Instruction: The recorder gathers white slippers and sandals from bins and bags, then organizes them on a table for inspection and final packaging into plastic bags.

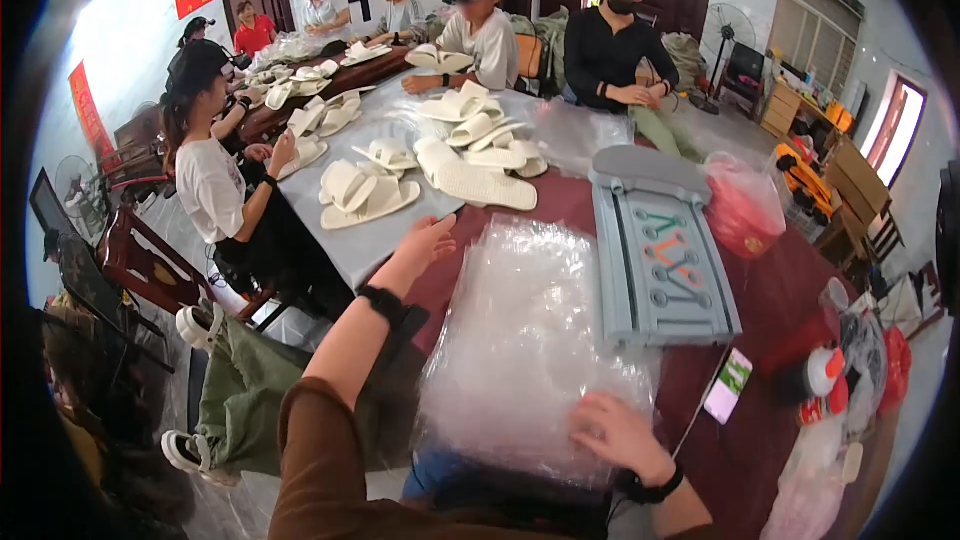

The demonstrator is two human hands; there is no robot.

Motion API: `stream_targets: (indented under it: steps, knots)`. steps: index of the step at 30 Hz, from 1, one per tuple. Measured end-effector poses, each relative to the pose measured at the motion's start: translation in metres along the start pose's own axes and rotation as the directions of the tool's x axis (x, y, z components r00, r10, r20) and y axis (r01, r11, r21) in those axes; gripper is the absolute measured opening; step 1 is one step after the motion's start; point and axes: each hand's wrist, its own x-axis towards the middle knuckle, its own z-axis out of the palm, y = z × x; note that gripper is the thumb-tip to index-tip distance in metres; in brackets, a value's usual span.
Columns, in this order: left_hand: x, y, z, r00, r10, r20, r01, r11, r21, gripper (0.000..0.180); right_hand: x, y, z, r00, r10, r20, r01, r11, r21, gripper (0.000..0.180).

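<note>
A stack of clear plastic bags [520,330] lies in front of me, its near edge over my lap. My right hand [618,432] rests on the stack's lower right part, fingers loosely bent and apart. Beyond the stack's left edge, my left hand [428,243] reaches out over the maroon tablecloth [570,202]; its fingers are extended and I see nothing held in them. Just past that hand is a cream slipper [478,180], sole up. A pair of cream slippers [368,195] lies to its left, and more slippers [472,118] are heaped farther back.
A grey-blue plastic board [665,250] with coloured inlays lies right of the bags. Near it are a lit phone [728,386], a red plastic bag [745,205] and a red-and-white bottle [824,374]. Several people sit around the tables. A green cloth-covered stool [250,390] stands at my left.
</note>
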Motion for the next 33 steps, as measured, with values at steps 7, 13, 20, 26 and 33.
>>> stream_targets:
  steps: [7, 13, 20, 26, 33]
  knots:
    - [0.138, 0.005, 0.022, 0.978, 0.103, -0.181, -0.121, 0.989, -0.09, 0.065, 0.009, 0.004, -0.005, 1.0, 0.023, 0.001, -0.023, 0.994, 0.103, 0.035]
    - [0.183, 0.003, 0.004, 0.846, 0.373, -0.381, -0.309, 0.925, 0.22, 0.03, 0.019, -0.016, -0.016, 0.996, 0.027, -0.084, -0.016, 0.991, 0.131, 0.02]
    - [0.118, 0.101, 0.025, 0.814, 0.484, -0.32, -0.509, 0.861, 0.008, 0.018, 0.008, 0.0, 0.001, 0.998, 0.068, -0.018, -0.064, 0.984, 0.165, 0.036]
    - [0.007, 0.173, 0.026, 0.878, 0.472, -0.078, -0.475, 0.842, -0.255, 0.017, -0.003, -0.01, 0.001, 0.995, 0.098, -0.005, -0.098, 0.994, 0.041, 0.032]
    - [-0.144, 0.193, 0.057, 0.831, 0.542, 0.121, -0.548, 0.837, 0.013, 0.023, 0.016, -0.067, -0.074, 0.887, 0.019, -0.461, 0.018, 0.997, 0.076, 0.044]
